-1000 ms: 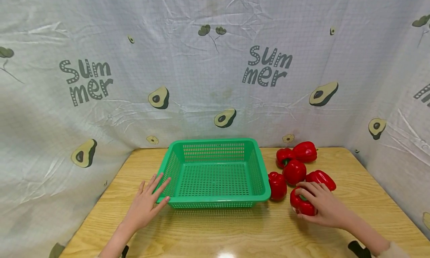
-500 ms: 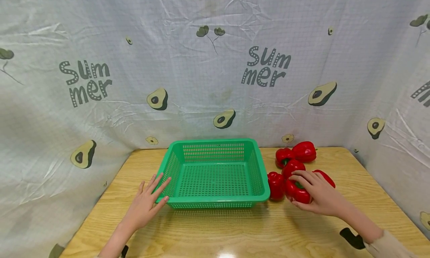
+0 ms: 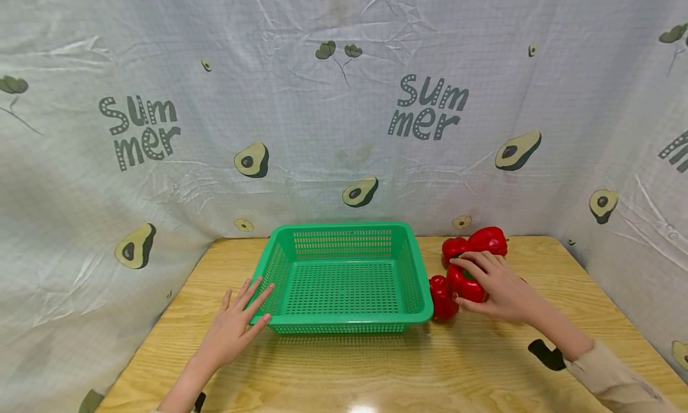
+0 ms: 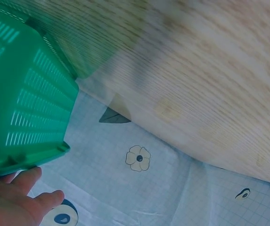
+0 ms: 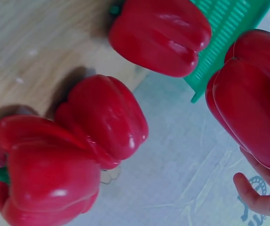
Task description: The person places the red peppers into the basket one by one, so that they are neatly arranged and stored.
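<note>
My right hand [image 3: 502,287] grips a red bell pepper [image 3: 464,283] from above, thumb in front and fingers over its top. In the right wrist view the held pepper [image 5: 255,101] hangs apart from the others. My left hand [image 3: 231,326] touches the left front corner of a green plastic basket [image 3: 349,319] with spread, straight fingers; the left wrist view shows fingertips [image 4: 28,178] at its rim. The basket holds nothing. Beside its right wall lies one red pepper [image 3: 443,305]. Two more peppers, [image 3: 454,250] and a farther one [image 3: 489,240], lie behind my right hand, which hides others.
Pale wood table [image 3: 344,371] lies under everything. A white cloth printed with avocados [image 3: 360,191] and lettering hangs behind it and along both sides. The basket stands mid-table near the back.
My right hand has carried the gripped bell pepper up and left, away from the table's front, toward the basket. My left hand and the basket have stayed put.
</note>
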Tool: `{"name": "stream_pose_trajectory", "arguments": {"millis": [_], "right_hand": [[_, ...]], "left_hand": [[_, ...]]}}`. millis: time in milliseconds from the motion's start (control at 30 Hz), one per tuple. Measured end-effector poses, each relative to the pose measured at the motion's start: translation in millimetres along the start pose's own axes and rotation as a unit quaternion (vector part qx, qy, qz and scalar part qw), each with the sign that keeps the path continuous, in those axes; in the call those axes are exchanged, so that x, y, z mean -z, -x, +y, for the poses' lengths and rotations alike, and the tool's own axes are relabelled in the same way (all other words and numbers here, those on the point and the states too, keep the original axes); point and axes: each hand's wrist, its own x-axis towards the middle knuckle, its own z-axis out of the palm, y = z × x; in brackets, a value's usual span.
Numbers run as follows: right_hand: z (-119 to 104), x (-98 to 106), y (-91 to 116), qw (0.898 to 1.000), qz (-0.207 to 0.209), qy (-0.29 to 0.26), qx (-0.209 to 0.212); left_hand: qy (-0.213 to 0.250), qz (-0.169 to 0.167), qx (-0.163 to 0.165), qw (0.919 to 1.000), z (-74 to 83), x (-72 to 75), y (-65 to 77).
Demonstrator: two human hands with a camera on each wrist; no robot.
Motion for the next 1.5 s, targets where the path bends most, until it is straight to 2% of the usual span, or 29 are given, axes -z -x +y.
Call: {"name": "stream_pose_trajectory", "arguments": {"millis": [133,467,933,1167,1500], "right_hand": [[1.0,-0.8,-9.7,1.0,-0.003,0.002,0.001],[1.6,-5.7,-37.6,0.999,0.021,0.017,0.022],[-1.8,-16.8,-68.5,0.999,-0.016,0.009,0.028],[-4.0,-22.2,-82.5,0.999,-0.047,0.006,0.016],[-8.0,-31.6,-102.8,0.997,-0.074,0.027,0.025]], "left_hand": [[0.0,-0.001,0.001,1.0,0.5,0.1,-0.4],[0.007,-0.002,-0.001,1.0,1.2,0.6,-1.8],[0.006,-0.006,-0.001,1.0,1.0,0.9,-2.0],[0.004,-0.006,0.0,1.0,-0.1,-0.6,-1.9],[0.007,-0.006,0.002,1.0,-0.6,-0.8,-1.5]]}}
